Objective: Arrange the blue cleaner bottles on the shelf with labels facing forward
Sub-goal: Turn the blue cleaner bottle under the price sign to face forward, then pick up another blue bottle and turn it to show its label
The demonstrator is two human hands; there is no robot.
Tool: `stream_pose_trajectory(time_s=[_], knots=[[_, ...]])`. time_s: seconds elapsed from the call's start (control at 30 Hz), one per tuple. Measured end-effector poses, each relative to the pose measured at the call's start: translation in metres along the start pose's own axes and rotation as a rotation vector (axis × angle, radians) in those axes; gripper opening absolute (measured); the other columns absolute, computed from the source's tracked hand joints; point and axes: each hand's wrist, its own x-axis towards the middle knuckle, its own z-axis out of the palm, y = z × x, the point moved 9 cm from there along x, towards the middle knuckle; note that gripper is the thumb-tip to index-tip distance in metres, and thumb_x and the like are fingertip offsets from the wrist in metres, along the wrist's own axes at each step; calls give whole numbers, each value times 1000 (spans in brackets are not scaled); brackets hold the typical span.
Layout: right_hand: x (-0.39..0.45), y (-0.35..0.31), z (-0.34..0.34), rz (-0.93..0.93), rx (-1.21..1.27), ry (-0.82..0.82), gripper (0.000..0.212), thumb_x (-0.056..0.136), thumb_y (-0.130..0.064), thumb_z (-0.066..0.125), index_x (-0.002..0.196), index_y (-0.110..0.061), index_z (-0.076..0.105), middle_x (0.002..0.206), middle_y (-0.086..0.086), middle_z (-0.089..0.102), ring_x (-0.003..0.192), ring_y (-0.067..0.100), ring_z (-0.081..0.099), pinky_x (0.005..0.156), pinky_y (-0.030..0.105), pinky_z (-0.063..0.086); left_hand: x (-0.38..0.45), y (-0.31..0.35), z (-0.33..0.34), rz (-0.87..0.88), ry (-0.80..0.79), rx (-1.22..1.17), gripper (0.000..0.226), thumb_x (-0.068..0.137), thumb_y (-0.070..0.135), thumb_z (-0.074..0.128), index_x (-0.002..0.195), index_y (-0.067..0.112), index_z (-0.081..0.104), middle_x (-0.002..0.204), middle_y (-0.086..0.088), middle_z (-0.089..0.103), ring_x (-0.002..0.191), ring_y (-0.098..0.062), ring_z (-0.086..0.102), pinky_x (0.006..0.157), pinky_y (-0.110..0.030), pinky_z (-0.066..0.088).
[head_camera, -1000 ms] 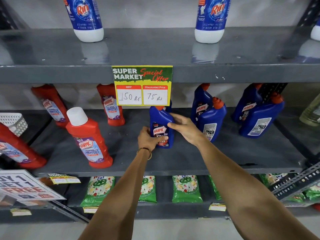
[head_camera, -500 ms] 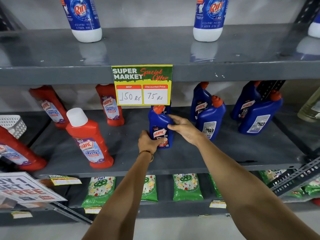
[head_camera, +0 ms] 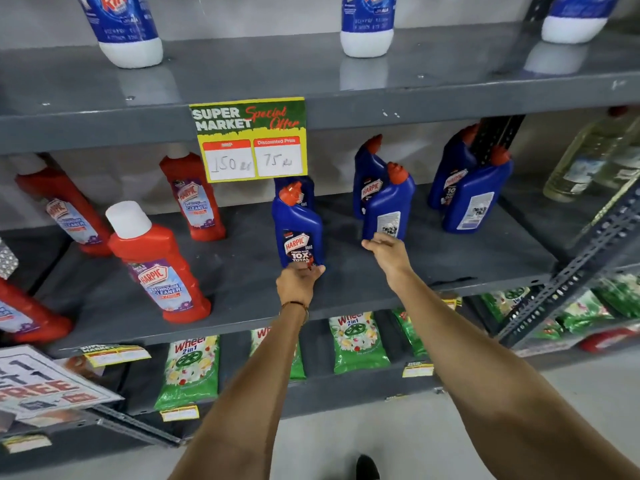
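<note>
Two hands: left (head_camera: pixel 298 282) pinches upright, label-forward blue bottle (head_camera: pixel 298 226); right (head_camera: pixel 388 252) loosely spread touching back-turned neighbour (head_camera: pixel 388 206).

Rear blue bottle (head_camera: pixel 300 188) mostly hidden behind offer sign (head_camera: pixel 250 140); top-shelf bottles (head_camera: pixel 123 29) cropped; handwritten prices blurred, possibly 150/75.

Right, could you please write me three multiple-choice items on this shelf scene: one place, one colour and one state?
1. Where is the left hand?
A) at the base of the front blue Harpic bottle
B) on the top shelf
C) on a green packet

2. What colour are the blue bottles' caps?
A) white
B) orange-red
C) green

3. The right hand reaches a second blue bottle; which side faces out?
A) front Harpic label
B) back label
C) its underside

Key: A, the hand sits at that bottle's base; B, every visible cap is orange-red; B, a white printed panel shows, no logo.
</note>
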Motion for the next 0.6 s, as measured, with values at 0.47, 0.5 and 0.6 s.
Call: stream_pose_trajectory(time_s=[0.47,0.5,0.6], knots=[[71,-37,-73,3,-131,-122,73,77,-10,71,139,-2,35,139,18,46,126,29,48,106,37,40,22,92,101,154,-189,0,65,74,21,75,129,1,48,133,-18,55,119,-28,55,101,-36,44],[77,-40,-72,-5,-148,-170,74,76,-8,72,139,-3,33,140,19,45,126,29,47,105,36,40,27,95,108,157,-200,18,69,73,20,76,131,1,46,135,-19,53,121,-29,53,103,-37,44],[94,-47,-65,-20,-219,-328,75,75,-2,70,140,-6,33,141,18,46,127,28,47,100,35,40,38,101,127,159,-223,74,79,68,16,79,135,-2,39,139,-19,48,128,-32,47,107,-45,40]])
